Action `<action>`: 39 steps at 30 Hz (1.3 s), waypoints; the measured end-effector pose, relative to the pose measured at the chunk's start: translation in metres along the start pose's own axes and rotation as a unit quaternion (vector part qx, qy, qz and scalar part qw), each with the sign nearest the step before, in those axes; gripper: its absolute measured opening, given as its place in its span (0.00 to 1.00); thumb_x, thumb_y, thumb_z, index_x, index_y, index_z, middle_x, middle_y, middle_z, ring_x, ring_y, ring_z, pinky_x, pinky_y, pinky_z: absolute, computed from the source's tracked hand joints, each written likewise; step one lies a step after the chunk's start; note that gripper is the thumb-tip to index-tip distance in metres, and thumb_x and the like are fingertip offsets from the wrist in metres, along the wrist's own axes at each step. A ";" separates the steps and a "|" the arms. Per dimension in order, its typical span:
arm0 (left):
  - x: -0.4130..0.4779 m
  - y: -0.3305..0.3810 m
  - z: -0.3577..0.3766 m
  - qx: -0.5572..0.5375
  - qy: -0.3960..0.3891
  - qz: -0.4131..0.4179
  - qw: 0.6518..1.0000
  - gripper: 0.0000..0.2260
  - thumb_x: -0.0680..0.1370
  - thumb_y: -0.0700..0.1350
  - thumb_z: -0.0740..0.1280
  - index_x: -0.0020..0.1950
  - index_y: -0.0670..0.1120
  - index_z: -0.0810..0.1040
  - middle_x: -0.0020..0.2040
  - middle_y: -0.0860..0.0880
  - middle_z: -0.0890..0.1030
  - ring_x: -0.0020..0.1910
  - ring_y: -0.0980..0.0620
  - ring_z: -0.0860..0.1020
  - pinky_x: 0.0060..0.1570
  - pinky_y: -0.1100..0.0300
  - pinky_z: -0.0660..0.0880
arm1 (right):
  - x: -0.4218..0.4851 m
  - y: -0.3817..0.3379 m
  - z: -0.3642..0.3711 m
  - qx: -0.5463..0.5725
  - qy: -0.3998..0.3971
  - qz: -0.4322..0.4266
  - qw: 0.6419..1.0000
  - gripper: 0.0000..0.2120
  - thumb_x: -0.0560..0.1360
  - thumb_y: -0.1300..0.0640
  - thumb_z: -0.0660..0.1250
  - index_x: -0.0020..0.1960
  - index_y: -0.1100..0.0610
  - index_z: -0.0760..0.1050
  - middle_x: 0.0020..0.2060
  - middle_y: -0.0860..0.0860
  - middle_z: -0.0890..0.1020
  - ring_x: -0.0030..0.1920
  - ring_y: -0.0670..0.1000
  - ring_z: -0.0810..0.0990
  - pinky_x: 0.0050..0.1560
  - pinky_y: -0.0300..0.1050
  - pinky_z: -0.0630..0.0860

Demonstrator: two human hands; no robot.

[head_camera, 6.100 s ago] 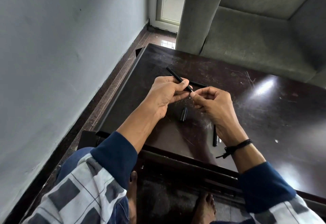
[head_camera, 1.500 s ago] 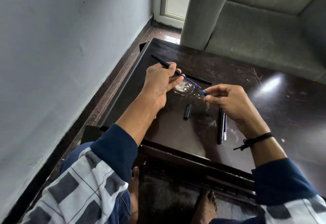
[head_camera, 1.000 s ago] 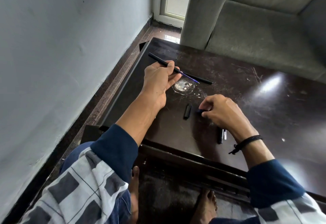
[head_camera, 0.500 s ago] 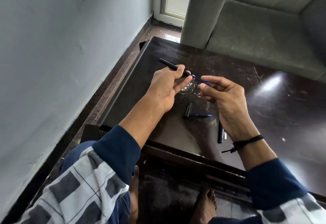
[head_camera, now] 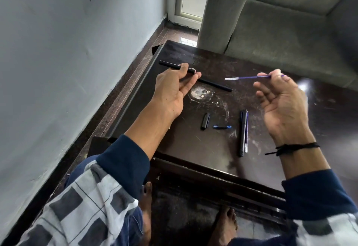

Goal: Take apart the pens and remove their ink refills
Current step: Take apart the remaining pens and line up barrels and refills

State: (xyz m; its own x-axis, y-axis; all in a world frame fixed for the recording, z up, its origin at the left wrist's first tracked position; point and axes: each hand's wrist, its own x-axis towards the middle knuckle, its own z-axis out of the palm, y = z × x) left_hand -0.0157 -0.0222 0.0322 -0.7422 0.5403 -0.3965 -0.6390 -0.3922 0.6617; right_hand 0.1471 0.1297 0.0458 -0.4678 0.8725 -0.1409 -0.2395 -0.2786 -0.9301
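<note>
My left hand [head_camera: 173,88] grips a black pen barrel [head_camera: 168,65] above the far left of the dark table [head_camera: 193,145]. My right hand [head_camera: 282,106] is raised at the right and pinches a thin blue ink refill [head_camera: 251,77], whose white end points left, clear of the barrel. Behind my left hand a whole black pen [head_camera: 217,85] lies on the table. Nearer me lie a black cap [head_camera: 205,121], a small blue tip piece [head_camera: 222,127], and an emptied black barrel [head_camera: 242,131] with its refill [head_camera: 246,139] beside it.
A grey sofa [head_camera: 280,32] stands right behind the table. A grey wall [head_camera: 67,52] runs along the left, with a strip of floor between it and the table edge. My bare feet are under the table's near edge.
My right hand has drawn the blue refill fully out of the barrel and moved up and right with it. My left hand has shifted slightly left, still holding the barrel.
</note>
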 end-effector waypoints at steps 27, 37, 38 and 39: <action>0.001 -0.002 -0.001 0.058 0.000 0.001 0.998 0.11 0.79 0.35 0.69 0.60 0.32 0.78 0.49 0.38 0.83 0.42 0.46 0.85 0.49 0.59 0.83 | 0.028 0.018 -0.041 -0.752 -0.018 0.075 0.654 0.16 0.70 0.42 0.76 0.40 0.55 0.82 0.36 0.53 0.86 0.42 0.56 0.86 0.52 0.54 0.82; 0.003 0.006 -0.004 0.046 0.001 0.008 0.999 0.04 0.79 0.35 0.69 0.52 0.35 0.79 0.47 0.38 0.83 0.41 0.46 0.86 0.42 0.62 0.82 | 0.020 0.011 -0.036 -0.743 -0.011 0.025 0.669 0.14 0.73 0.41 0.73 0.40 0.51 0.82 0.38 0.52 0.86 0.43 0.58 0.85 0.50 0.55 0.83; 0.004 0.010 -0.005 0.038 0.004 0.010 0.999 0.03 0.79 0.35 0.69 0.51 0.36 0.79 0.46 0.39 0.84 0.41 0.46 0.86 0.40 0.63 0.82 | 0.017 0.009 -0.032 -0.737 -0.015 0.006 0.676 0.13 0.74 0.42 0.73 0.40 0.51 0.82 0.38 0.52 0.86 0.43 0.58 0.85 0.50 0.54 0.83; 0.005 0.015 -0.007 0.028 0.006 0.013 1.000 0.03 0.79 0.35 0.69 0.51 0.36 0.78 0.45 0.39 0.84 0.40 0.46 0.86 0.40 0.63 0.81 | 0.013 0.007 -0.027 -0.728 -0.023 -0.017 0.685 0.13 0.75 0.42 0.72 0.40 0.51 0.82 0.39 0.52 0.86 0.43 0.57 0.84 0.49 0.53 0.82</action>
State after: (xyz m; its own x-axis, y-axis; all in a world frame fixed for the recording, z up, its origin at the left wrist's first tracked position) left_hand -0.0303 -0.0306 0.0365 -0.7604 0.5218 -0.3867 -0.6083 -0.3637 0.7055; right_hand 0.1625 0.1503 0.0283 -0.5172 0.8457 -0.1317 0.8358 0.4659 -0.2904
